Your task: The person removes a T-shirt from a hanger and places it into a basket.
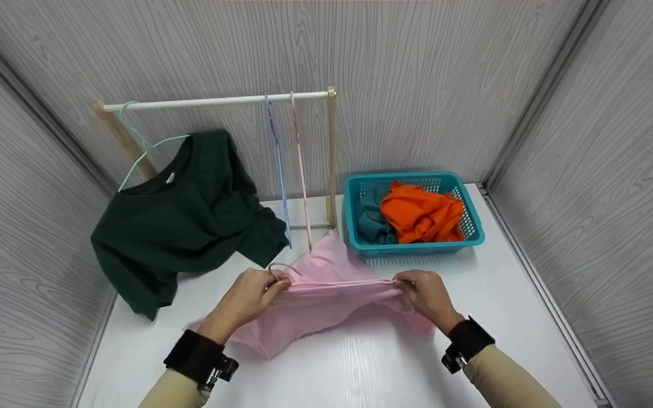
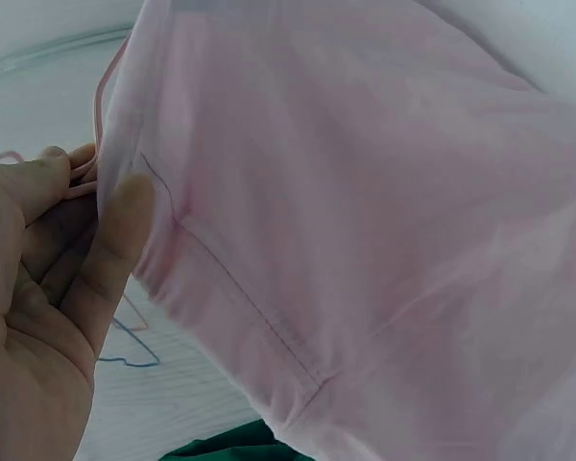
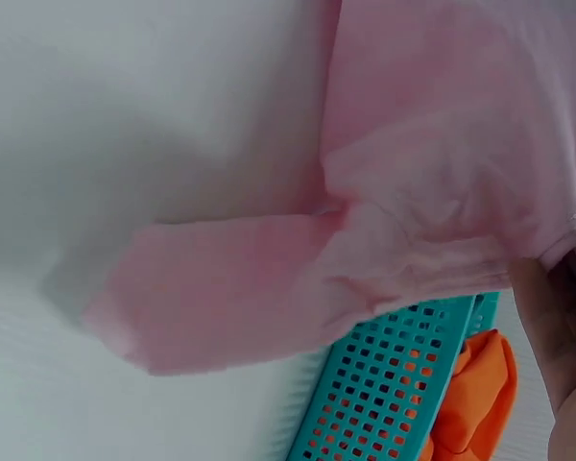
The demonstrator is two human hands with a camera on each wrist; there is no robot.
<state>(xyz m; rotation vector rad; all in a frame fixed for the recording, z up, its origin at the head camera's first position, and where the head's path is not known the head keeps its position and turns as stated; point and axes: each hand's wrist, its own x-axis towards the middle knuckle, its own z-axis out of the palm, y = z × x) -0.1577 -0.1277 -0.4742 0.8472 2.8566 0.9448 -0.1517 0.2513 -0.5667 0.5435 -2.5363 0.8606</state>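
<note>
A pink shirt (image 1: pixel 315 317) is stretched between both hands above the white table. At its left end my left hand (image 1: pixel 253 292) pinches the fabric together with a pink hanger (image 1: pixel 284 265), whose hook pokes up by the fingers. The left wrist view has the hanger's thin wire (image 2: pixel 100 96) running along the cloth's edge beside the thumb. My right hand (image 1: pixel 425 292) pinches the other end of the stretched edge. In the right wrist view a sleeve (image 3: pixel 221 293) hangs down from that end. Most of the hanger is hidden by the shirt.
Behind stands a rack with a white rail (image 1: pixel 207 102). On it hang a dark green shirt (image 1: pixel 190 209) on a mint hanger (image 1: pixel 145 146), a blue hanger (image 1: pixel 279 164) and another pink hanger (image 1: pixel 300 164). A teal basket (image 1: pixel 417 248) at back right holds orange cloth (image 1: pixel 420 212) and dark teal cloth (image 1: pixel 373 218).
</note>
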